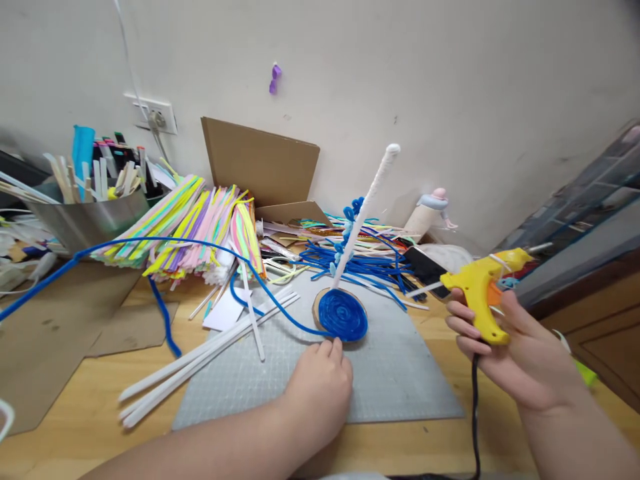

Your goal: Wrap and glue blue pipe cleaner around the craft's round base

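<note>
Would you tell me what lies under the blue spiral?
A round wooden-looking base rims the blue spiral, resting on the grey cutting mat. The base's top face is hidden by the coil.

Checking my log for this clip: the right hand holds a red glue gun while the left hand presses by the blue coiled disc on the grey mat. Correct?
Not quite: the head view shows the glue gun in the right hand is yellow, not red. The left hand does press by the blue coiled disc on the grey mat.

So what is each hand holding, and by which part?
Right hand grips the yellow glue gun by its handle; left hand holds nothing, fingertips at the blue coil.
</note>
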Available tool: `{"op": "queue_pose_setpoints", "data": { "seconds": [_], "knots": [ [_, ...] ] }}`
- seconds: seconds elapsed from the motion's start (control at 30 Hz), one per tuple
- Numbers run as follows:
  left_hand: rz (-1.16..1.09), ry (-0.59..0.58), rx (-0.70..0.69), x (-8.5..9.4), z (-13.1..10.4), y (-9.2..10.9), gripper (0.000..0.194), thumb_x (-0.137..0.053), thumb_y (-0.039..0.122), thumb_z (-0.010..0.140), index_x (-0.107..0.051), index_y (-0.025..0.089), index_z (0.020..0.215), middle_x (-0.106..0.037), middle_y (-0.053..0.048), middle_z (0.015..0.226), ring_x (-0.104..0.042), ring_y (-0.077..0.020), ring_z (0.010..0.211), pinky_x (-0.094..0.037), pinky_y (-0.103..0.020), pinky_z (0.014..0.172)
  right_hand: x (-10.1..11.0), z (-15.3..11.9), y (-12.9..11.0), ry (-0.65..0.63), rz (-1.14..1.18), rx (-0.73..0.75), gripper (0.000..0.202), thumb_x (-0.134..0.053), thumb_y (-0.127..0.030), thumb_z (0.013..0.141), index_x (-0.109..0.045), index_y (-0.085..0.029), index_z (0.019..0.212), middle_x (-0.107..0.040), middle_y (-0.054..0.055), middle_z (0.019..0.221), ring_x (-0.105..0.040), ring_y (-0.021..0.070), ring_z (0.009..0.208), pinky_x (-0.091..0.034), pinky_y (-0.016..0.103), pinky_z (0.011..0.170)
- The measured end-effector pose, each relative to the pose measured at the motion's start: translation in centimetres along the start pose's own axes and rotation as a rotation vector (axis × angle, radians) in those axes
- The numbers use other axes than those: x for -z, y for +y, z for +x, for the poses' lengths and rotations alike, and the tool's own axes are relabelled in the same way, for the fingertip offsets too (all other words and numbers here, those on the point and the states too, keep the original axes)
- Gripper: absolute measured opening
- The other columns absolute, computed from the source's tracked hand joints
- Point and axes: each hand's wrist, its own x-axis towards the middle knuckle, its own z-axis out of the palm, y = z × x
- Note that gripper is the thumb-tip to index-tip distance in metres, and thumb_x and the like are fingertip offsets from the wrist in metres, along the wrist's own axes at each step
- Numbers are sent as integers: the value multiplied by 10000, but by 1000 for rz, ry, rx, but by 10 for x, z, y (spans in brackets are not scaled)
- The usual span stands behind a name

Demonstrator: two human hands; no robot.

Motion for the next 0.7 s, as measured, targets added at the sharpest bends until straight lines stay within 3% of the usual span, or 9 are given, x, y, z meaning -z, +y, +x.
{"op": "queue_pose_setpoints", "data": {
  "seconds": [0.1,0.23,0.33,0.4,0.5,0.57,0.63,0.7],
  "knots": [
    [-12,-4,9,2,-1,0,280,-437,200,867,-628,64,1019,-520,-234,1278,-575,-265,957,-440,-375,734,-1,4,2,-41,21,12,452,-396,-632,840,-611,-253,962,-349,-13,679,-269,102,490,-273,167,311],
    [-21,8,16,1,-1,0,288,-452,202,856,-627,56,1033,-527,-231,1274,-574,-266,949,-444,-377,732,-1,14,11,45,-125,99,245,-647,-424,766,-588,-235,911,-464,-1,748,-397,90,559,-353,153,383],
    [-17,14,17,-1,-1,1,284,-453,207,857,-631,59,1021,-533,-225,1271,-575,-266,945,-448,-377,728,-1,19,15,177,-278,250,338,-761,-315,653,-565,-236,917,-578,19,916,-465,89,600,-377,152,404],
    [-14,17,16,-1,0,1,278,-458,214,857,-633,63,1011,-542,-219,1261,-577,-264,938,-449,-376,726,-2,18,15,173,-249,185,378,-768,-324,643,-565,-241,951,-597,19,924,-480,89,603,-405,155,421],
    [-8,23,11,-2,0,1,278,-457,218,858,-636,64,1004,-549,-218,1251,-581,-260,930,-451,-372,729,-6,16,14,72,-18,-5,293,-691,-437,721,-570,-237,896,-529,-16,714,-478,89,576,-462,178,481],
    [-8,24,17,-1,0,1,284,-448,220,864,-636,64,1008,-551,-217,1249,-582,-259,931,-454,-372,730,-10,14,14,19,58,-45,257,-634,-472,761,-542,-234,791,-447,-44,605,-436,75,491,-424,171,427],
    [-10,19,21,-1,0,1,292,-438,220,870,-633,64,1021,-548,-216,1254,-584,-259,934,-458,-372,729,-15,12,14,0,-30,-50,261,-622,-474,757,-524,-232,742,-449,-46,552,-426,82,424,-367,178,357],
    [-11,0,21,1,0,1,301,-433,217,872,-626,62,1043,-534,-217,1275,-589,-260,935,-464,-372,724,-21,10,14,-6,-215,-34,261,-665,-452,710,-560,-221,768,-541,-11,573,-508,126,452,-416,224,381]
  ]
}}
